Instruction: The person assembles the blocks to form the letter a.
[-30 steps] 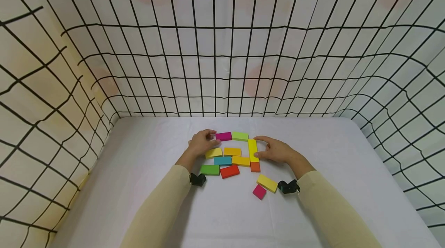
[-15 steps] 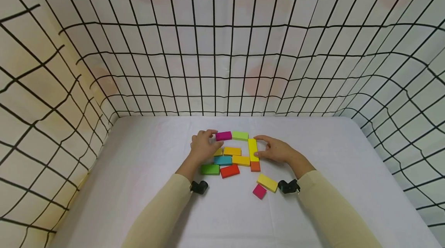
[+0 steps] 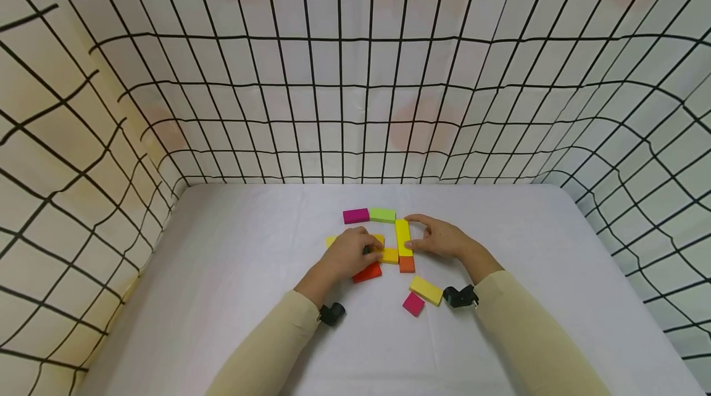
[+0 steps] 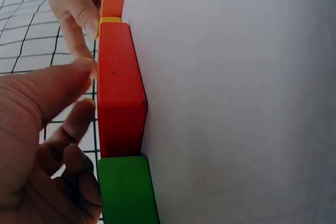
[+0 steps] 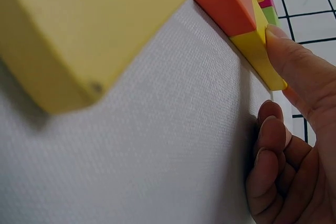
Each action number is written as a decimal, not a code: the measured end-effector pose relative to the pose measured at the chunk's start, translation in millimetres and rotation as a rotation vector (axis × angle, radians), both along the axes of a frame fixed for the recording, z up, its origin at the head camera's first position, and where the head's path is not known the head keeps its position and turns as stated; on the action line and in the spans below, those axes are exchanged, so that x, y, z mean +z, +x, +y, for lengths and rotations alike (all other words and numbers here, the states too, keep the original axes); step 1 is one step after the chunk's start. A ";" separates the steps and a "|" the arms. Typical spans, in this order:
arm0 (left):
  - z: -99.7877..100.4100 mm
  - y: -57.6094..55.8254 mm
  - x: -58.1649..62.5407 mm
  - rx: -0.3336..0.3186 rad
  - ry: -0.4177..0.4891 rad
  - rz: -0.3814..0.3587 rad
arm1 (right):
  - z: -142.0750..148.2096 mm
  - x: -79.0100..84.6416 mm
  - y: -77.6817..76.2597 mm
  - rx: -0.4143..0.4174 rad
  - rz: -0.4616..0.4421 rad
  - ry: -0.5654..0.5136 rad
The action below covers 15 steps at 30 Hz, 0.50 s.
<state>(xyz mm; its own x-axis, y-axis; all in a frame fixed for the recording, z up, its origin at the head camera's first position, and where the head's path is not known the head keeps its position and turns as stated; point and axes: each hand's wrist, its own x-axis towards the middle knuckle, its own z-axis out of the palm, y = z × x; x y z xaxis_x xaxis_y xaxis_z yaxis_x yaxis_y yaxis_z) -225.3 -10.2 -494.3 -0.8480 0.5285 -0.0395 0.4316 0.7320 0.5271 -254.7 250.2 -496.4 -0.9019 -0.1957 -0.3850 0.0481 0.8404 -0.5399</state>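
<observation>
My right hand (image 3: 441, 239) pinches the long yellow block (image 3: 403, 235) between thumb and index finger. Its other fingers are curled beneath, seen in the right wrist view. An orange block (image 3: 407, 264) touches the yellow block's near end. My left hand (image 3: 350, 251) hovers over the middle of the block layout, fingertips close to an amber block (image 3: 390, 255). In the left wrist view its thumb and fingers stand apart behind the red block (image 4: 118, 72) and green block (image 4: 126, 187), with nothing visible between them. The hand hides most of the blocks under it in the head view.
A magenta block (image 3: 355, 216) and a lime block (image 3: 382, 215) form the back row. Nearer the person, a pale yellow block (image 3: 426, 290) and a small pink block (image 3: 413, 304) lie loose on the white cloth (image 3: 472, 359). Black wire grid (image 3: 355, 84) encloses the back and sides.
My left hand has moved from beside the magenta block rightward and nearer the person, over the middle blocks. The right hand stays at the long yellow block.
</observation>
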 end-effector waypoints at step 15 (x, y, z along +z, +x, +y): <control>1.1 5.6 3.2 0.055 -0.061 -0.015 | -0.6 1.7 1.8 -0.009 -0.008 0.003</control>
